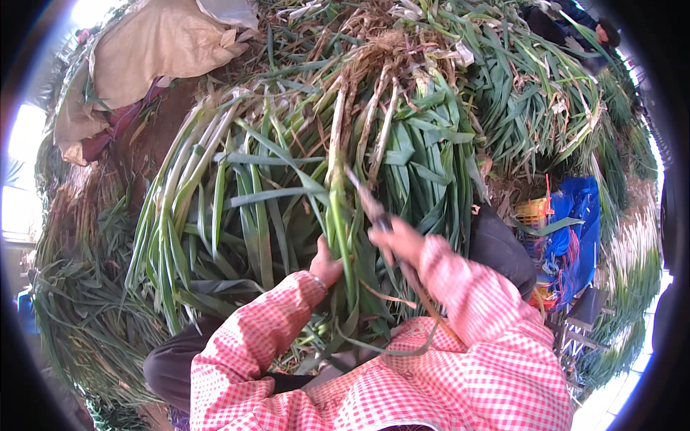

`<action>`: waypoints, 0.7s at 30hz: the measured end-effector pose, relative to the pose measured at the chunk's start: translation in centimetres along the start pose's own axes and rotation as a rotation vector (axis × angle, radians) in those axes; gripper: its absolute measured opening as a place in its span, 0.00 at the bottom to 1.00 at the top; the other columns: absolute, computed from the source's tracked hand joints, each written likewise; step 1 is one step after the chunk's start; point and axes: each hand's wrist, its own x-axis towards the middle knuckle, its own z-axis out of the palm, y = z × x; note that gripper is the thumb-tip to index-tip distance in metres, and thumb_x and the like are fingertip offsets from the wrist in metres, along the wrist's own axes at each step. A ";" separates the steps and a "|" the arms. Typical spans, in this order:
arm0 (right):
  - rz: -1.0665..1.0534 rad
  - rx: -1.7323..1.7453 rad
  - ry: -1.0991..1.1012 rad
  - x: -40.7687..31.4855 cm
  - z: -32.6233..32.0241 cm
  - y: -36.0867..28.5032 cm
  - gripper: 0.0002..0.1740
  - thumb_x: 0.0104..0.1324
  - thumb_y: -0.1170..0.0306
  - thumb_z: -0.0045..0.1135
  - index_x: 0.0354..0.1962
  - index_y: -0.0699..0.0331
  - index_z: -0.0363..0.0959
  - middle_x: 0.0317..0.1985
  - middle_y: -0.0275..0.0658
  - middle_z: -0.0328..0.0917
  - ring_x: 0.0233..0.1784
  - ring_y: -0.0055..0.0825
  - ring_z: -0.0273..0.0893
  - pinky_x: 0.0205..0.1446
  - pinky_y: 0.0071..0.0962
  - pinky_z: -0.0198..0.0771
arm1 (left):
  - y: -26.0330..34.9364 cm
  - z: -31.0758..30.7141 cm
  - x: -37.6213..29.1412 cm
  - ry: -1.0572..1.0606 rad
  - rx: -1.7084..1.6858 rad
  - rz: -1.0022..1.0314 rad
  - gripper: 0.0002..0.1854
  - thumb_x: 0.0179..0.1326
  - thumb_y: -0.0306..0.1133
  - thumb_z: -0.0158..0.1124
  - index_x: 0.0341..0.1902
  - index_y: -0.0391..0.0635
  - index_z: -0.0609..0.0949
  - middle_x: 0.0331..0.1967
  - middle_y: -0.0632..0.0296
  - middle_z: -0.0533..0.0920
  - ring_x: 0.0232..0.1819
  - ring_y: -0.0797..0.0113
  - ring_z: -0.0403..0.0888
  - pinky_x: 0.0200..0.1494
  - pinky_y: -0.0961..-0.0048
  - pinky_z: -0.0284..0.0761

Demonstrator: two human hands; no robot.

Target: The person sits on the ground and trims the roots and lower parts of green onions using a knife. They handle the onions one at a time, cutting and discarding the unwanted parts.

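Note:
My left hand [325,265] is closed around the green leaves of a leek-like stalk [335,186], whose pale shaft and roots point away from me. To its right, my right hand [398,240] grips the handle of a slender tool [365,196], blurred, probably a knife. The blade lies close beside the stalk; whether it touches cannot be told. A long thin brown strip or stem hangs below my right hand. Under and around both hands spread more leafy green stalks [436,161], with a paler bunch [186,156] on the left. Matted brown roots [377,51] lie at the far side.
A beige cloth sack [156,51] covers part of the heap at upper left. On the right are a yellow plastic basket [531,213], blue plastic sheeting [587,215] with coloured strings, and a small metal-legged stool [587,308]. Another person [571,32] is at upper right, among more stalks.

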 end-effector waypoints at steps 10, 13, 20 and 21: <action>0.080 -0.211 -0.158 -1.9 0.6 0.5 0.16 0.57 0.66 0.55 0.39 0.63 0.60 0.19 0.30 0.61 0.11 0.18 0.61 0.13 0.20 0.61 | 7.1 -4.3 -0.3 0.188 0.644 0.042 0.32 0.49 0.51 0.60 0.49 0.36 0.67 0.45 0.39 0.69 0.43 0.42 0.73 0.46 0.59 0.70; -0.020 -0.255 -0.005 3.4 -0.7 0.9 0.19 0.56 0.66 0.56 0.41 0.63 0.60 0.19 0.30 0.61 0.11 0.17 0.60 0.13 0.19 0.59 | 8.9 -5.2 3.0 0.514 0.456 0.574 0.13 0.48 0.30 0.60 0.37 0.38 0.73 0.39 0.46 0.72 0.37 0.46 0.73 0.38 0.58 0.70; -0.051 -0.195 0.319 22.0 -3.9 -9.1 0.21 0.49 0.59 0.58 0.29 0.71 0.70 0.21 0.42 0.72 0.26 0.32 0.71 0.29 0.31 0.65 | 4.2 -1.1 10.7 0.355 0.707 0.111 0.30 0.43 0.43 0.62 0.47 0.37 0.68 0.39 0.45 0.75 0.43 0.46 0.73 0.47 0.59 0.69; -0.074 -0.167 0.414 22.3 -4.8 -9.3 0.21 0.49 0.60 0.58 0.30 0.71 0.69 0.21 0.41 0.71 0.25 0.31 0.71 0.28 0.31 0.64 | 5.3 -0.5 11.1 0.280 0.749 0.052 0.30 0.42 0.44 0.62 0.47 0.37 0.68 0.39 0.46 0.75 0.43 0.46 0.73 0.47 0.59 0.69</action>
